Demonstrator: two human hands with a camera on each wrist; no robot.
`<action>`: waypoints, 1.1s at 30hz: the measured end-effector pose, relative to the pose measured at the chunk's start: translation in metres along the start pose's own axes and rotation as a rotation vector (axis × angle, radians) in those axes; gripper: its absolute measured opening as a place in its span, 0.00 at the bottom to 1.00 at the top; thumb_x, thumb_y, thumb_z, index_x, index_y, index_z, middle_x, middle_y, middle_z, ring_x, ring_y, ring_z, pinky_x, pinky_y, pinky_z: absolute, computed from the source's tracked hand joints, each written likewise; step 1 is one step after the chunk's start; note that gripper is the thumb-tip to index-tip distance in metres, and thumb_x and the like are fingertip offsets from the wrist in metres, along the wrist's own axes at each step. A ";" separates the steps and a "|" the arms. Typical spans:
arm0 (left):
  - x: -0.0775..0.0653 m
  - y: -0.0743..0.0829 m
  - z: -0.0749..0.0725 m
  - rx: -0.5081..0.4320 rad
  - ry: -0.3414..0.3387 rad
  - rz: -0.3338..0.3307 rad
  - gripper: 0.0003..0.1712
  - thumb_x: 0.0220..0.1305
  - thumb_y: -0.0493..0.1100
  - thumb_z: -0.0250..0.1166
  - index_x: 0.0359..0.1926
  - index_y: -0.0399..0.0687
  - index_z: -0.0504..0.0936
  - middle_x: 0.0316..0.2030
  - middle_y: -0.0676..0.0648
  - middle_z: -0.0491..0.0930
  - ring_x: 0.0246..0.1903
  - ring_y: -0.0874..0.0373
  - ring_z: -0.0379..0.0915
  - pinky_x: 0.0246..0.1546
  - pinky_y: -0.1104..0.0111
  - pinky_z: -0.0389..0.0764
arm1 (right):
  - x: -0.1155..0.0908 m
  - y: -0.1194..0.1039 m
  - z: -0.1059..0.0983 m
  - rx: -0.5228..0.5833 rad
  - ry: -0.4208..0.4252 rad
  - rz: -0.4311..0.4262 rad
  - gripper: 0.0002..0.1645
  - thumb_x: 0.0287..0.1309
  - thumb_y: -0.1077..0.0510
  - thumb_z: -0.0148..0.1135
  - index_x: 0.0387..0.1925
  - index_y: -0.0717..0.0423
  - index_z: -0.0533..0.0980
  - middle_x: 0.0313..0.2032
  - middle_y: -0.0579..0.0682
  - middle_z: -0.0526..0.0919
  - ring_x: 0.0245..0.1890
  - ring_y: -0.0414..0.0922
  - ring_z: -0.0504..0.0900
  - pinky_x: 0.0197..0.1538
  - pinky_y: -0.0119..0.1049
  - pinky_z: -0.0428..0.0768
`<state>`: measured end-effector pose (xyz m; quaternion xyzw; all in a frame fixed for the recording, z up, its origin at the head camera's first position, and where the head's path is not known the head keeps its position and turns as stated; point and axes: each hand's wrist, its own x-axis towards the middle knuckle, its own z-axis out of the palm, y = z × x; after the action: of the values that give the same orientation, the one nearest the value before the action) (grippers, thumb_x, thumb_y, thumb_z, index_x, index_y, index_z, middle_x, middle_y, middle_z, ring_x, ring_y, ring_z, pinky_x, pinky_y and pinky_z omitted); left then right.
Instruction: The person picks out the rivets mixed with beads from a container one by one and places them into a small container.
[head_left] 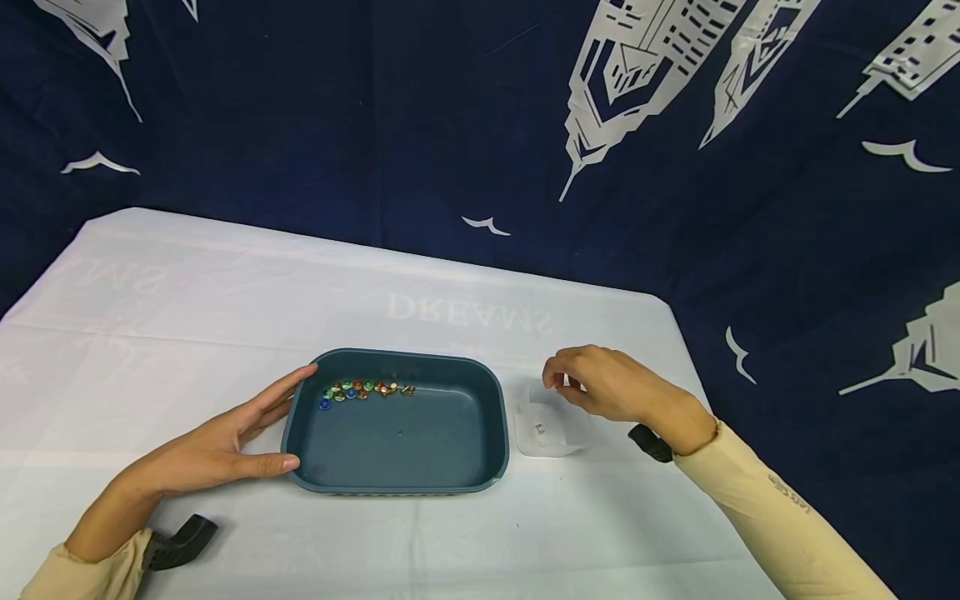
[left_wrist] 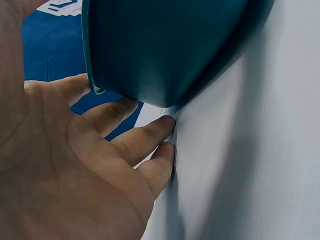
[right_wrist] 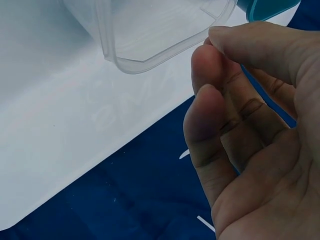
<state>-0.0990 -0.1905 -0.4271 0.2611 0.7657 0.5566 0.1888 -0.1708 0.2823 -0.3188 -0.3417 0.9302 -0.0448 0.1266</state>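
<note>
A dark teal plastic tray (head_left: 401,454) sits on the white-covered table, with a row of small shiny coloured pieces (head_left: 360,388) along its back left inside. My left hand (head_left: 217,446) touches the tray's left end, thumb at the front corner and fingers extended along the side; the left wrist view shows the fingertips against its outer wall. Right of the tray stands a clear plastic container (head_left: 551,442) holding a small silvery piece (head_left: 539,429). My right hand (head_left: 607,383) is at its back, and thumb and forefinger pinch its rim in the right wrist view.
White cloth (head_left: 225,308) with faint lettering covers the table. A dark blue curtain (head_left: 337,125) with white building and bird prints hangs behind it. Black wrist mounts (head_left: 180,542) sit below both wrists, close over the table.
</note>
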 end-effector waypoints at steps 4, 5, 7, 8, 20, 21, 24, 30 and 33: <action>0.000 0.000 0.000 0.001 0.003 -0.005 0.55 0.66 0.39 0.68 0.81 0.64 0.41 0.80 0.44 0.35 0.73 0.23 0.39 0.59 0.87 0.57 | 0.001 0.000 -0.001 -0.001 -0.006 0.001 0.13 0.60 0.67 0.63 0.38 0.43 0.80 0.36 0.37 0.82 0.32 0.34 0.76 0.35 0.29 0.76; 0.000 0.000 0.000 0.002 0.004 -0.005 0.55 0.66 0.39 0.68 0.81 0.64 0.41 0.80 0.44 0.35 0.73 0.23 0.39 0.59 0.87 0.57 | 0.001 0.000 -0.001 -0.002 -0.005 -0.001 0.13 0.60 0.67 0.63 0.38 0.43 0.80 0.36 0.37 0.82 0.32 0.34 0.76 0.34 0.29 0.76; -0.001 0.000 0.000 0.001 0.005 -0.002 0.55 0.66 0.39 0.68 0.81 0.64 0.41 0.80 0.44 0.35 0.73 0.23 0.39 0.59 0.87 0.57 | 0.002 -0.001 -0.001 -0.005 -0.003 -0.007 0.14 0.60 0.67 0.63 0.38 0.43 0.80 0.36 0.37 0.82 0.31 0.34 0.75 0.34 0.29 0.76; -0.001 0.000 0.000 -0.001 0.005 -0.002 0.55 0.66 0.39 0.68 0.81 0.64 0.41 0.80 0.44 0.35 0.73 0.23 0.39 0.59 0.87 0.57 | 0.002 -0.001 -0.001 -0.008 0.000 -0.010 0.14 0.60 0.67 0.63 0.38 0.43 0.80 0.36 0.36 0.82 0.30 0.33 0.75 0.34 0.29 0.76; -0.002 0.001 0.000 0.011 0.008 -0.004 0.55 0.66 0.39 0.68 0.81 0.64 0.40 0.80 0.44 0.35 0.73 0.23 0.40 0.59 0.86 0.58 | 0.008 -0.006 -0.003 -0.017 0.017 -0.037 0.13 0.59 0.67 0.65 0.38 0.43 0.81 0.37 0.36 0.82 0.30 0.33 0.74 0.33 0.29 0.75; -0.002 0.001 0.000 0.012 0.009 -0.005 0.55 0.66 0.39 0.68 0.81 0.64 0.40 0.80 0.44 0.35 0.73 0.23 0.40 0.59 0.86 0.58 | 0.010 -0.006 -0.003 -0.018 0.019 -0.040 0.13 0.59 0.66 0.66 0.38 0.44 0.81 0.37 0.36 0.82 0.30 0.33 0.75 0.34 0.29 0.76; -0.002 0.002 0.000 0.014 0.009 -0.005 0.55 0.66 0.40 0.68 0.81 0.64 0.40 0.80 0.44 0.35 0.73 0.23 0.41 0.59 0.86 0.58 | 0.014 -0.008 -0.005 -0.013 0.015 -0.050 0.11 0.59 0.66 0.66 0.40 0.47 0.82 0.39 0.38 0.83 0.30 0.35 0.75 0.34 0.30 0.76; -0.002 0.002 0.000 0.014 0.010 0.000 0.55 0.66 0.40 0.68 0.81 0.64 0.40 0.80 0.44 0.35 0.73 0.23 0.41 0.59 0.86 0.58 | 0.022 -0.012 -0.007 -0.006 0.001 -0.061 0.09 0.61 0.65 0.66 0.41 0.49 0.82 0.41 0.39 0.83 0.30 0.36 0.75 0.35 0.32 0.77; -0.002 0.002 0.000 0.016 0.011 -0.005 0.55 0.66 0.40 0.68 0.81 0.64 0.40 0.80 0.44 0.36 0.73 0.23 0.41 0.59 0.86 0.58 | 0.025 -0.014 -0.008 -0.008 0.002 -0.075 0.09 0.62 0.64 0.66 0.41 0.48 0.82 0.41 0.39 0.84 0.30 0.36 0.75 0.36 0.32 0.77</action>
<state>-0.0972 -0.1915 -0.4255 0.2578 0.7717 0.5515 0.1841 -0.1824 0.2550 -0.3135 -0.3769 0.9170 -0.0460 0.1225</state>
